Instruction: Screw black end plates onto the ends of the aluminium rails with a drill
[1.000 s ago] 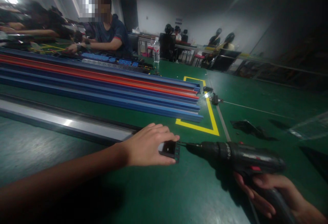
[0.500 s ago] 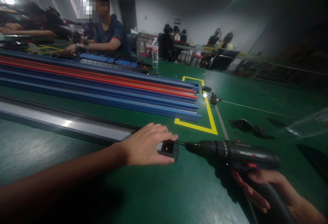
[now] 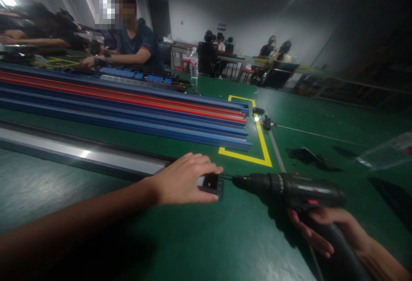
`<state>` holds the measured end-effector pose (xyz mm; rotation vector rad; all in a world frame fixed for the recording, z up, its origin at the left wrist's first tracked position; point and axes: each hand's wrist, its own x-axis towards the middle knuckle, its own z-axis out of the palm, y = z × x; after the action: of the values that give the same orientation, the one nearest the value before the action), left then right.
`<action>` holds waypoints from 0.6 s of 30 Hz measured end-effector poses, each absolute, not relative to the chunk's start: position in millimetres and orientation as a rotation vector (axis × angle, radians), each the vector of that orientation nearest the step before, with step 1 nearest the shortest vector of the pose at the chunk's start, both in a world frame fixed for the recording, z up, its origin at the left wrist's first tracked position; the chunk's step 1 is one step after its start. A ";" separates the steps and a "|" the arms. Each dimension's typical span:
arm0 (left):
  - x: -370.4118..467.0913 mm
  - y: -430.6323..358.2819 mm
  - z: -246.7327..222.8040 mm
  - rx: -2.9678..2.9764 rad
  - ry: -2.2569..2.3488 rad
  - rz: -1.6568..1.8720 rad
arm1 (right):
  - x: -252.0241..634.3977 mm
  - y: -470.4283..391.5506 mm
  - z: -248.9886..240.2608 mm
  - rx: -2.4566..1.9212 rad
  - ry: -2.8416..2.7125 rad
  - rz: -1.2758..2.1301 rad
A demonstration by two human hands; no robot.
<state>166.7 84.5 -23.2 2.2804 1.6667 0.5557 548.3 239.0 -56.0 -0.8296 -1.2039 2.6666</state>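
Note:
My left hand [image 3: 188, 179] is closed over the right end of a long metal profile [image 3: 122, 160], dark-edged with a silvery face. Thumb and fingers grip its black end piece [image 3: 220, 189] from both sides. In my right hand [image 3: 341, 229] is a black cordless drill [image 3: 309, 190] with a red switch, held by its handle and pointing left. Its long thin bit [image 3: 232, 177] reaches the upper corner of the end piece, near my left fingertips. Whether the tip sits in a screw there is too small to tell.
Blue and red profiles [image 3: 193, 122] lie lengthwise beyond, ending inside a yellow tape outline [image 3: 263, 143]. Small dark parts [image 3: 266, 122], a black scrap [image 3: 312, 159] and clear plastic [image 3: 389, 150] lie to the right. A water bottle [image 3: 194, 64] stands behind; a person [image 3: 135, 43] works across the table.
The drill and my right hand have shifted very slightly left and up in view. My left hand keeps its grip on the profile's end.

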 end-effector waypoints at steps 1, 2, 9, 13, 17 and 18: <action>166.9 84.4 -22.9 2.278 1.670 0.555 | 548.0 239.1 -55.5 -0.813 -1.215 2.663; 167.0 84.4 -22.6 2.276 1.672 0.554 | 547.6 238.9 -55.0 -0.800 -1.226 2.662; 167.2 84.2 -22.0 2.282 1.674 0.538 | 544.2 234.5 -51.6 -0.814 -1.261 2.625; 166.7 83.7 -22.3 2.277 1.675 0.540 | 545.8 234.8 -53.7 -0.845 -1.240 2.636; 167.1 83.7 -21.2 2.267 1.668 0.549 | 546.6 235.0 -55.3 -0.847 -1.240 2.632; 167.3 83.8 -21.0 2.265 1.668 0.550 | 546.6 234.8 -55.5 -0.844 -1.233 2.627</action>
<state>167.3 83.8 -21.0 2.2647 1.6680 0.5498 546.6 234.8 -55.5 -0.8444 -1.2333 2.6274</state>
